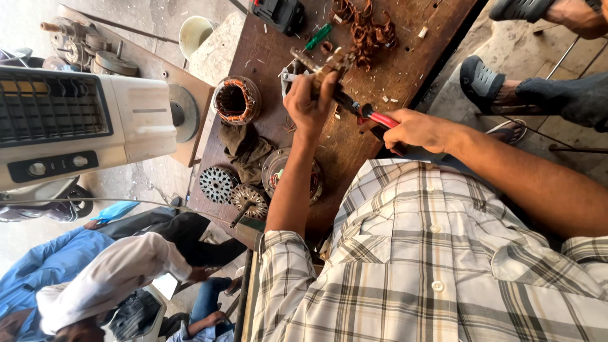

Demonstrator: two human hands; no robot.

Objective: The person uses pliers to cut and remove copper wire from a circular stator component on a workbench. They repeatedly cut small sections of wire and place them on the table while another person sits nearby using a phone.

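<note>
My left hand [308, 100] is closed around a small metal motor part [334, 62] and holds it above the brown wooden workbench [405, 63]. My right hand [415, 130] grips red-handled pliers [373, 118]. The dark jaws of the pliers reach up to the metal part, just beside my left fingers. Both forearms come out of my checked shirt at the bottom of the view.
On the bench lie a stator with copper winding [236, 100], a dark cloth [244, 147], two finned rotors [217, 183], a round motor housing [278, 172], scrap copper wire [368, 31], a green screwdriver [318, 36] and a black device [278, 12]. A white appliance [76, 123] stands at left. Other people crouch at lower left; sandalled feet [487, 79] rest at upper right.
</note>
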